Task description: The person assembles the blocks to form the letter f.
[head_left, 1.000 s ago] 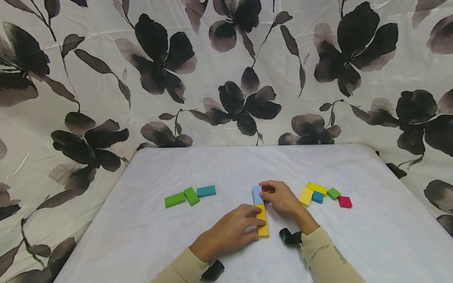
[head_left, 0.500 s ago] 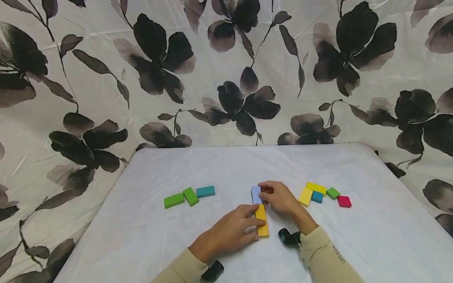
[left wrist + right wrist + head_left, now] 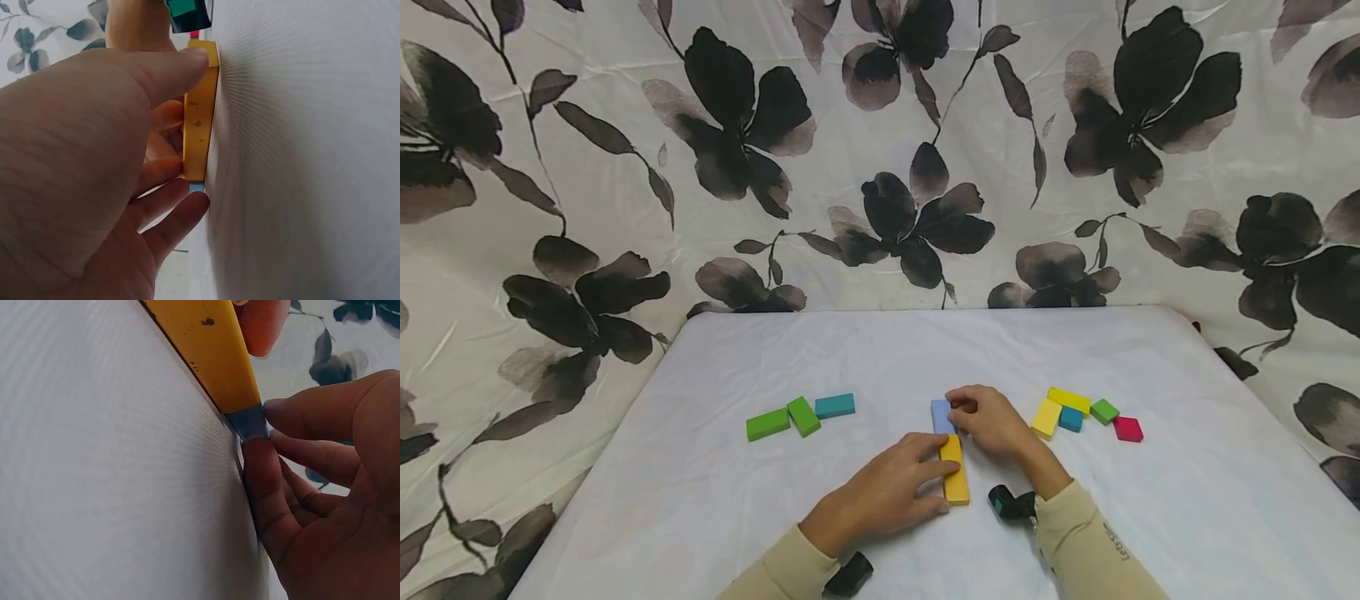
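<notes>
Near the table's middle, an orange-yellow block and a light-blue block stand end to end in a line running away from me. My left hand grips the yellow block, thumb at its near end and fingers over its top; the left wrist view shows the thumb against that end. My right hand pinches the light-blue block from its right side. In the right wrist view, the blue block meets the end of the yellow one, and fingertips partly cover it.
To the left lie two green blocks and a teal block. On the right sit two yellow blocks, a blue block, a green block and a red block. White cloth covers the table.
The light-blue block's far end has come slightly nearer, with my right hand still on it. My left hand and the yellow block have hardly moved.
</notes>
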A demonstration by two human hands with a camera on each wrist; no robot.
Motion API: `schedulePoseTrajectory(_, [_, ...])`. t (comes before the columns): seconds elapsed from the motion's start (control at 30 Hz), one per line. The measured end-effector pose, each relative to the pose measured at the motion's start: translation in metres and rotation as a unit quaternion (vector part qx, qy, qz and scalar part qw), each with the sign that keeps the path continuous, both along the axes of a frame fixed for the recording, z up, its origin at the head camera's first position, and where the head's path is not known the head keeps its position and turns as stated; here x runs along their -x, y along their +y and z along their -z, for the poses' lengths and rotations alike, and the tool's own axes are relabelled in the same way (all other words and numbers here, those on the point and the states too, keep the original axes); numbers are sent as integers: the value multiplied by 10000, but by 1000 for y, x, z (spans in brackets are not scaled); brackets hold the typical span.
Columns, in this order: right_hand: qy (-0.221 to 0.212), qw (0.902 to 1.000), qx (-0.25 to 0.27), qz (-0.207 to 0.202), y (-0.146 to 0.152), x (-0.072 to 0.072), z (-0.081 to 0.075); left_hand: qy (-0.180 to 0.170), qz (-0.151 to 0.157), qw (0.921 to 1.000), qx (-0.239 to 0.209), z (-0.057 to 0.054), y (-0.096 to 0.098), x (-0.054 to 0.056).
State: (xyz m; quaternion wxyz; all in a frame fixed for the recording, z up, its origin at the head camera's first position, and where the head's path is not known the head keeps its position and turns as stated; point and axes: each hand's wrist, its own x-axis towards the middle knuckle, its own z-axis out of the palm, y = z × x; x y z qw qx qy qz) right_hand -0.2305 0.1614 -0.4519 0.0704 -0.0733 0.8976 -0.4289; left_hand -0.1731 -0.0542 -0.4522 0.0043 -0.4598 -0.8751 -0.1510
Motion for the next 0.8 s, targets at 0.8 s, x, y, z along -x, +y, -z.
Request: schedulePoseTrajectory(0.8, [21,9972,620,411,34,-6,-5,-423,-312,9986,59,0,1,-1])
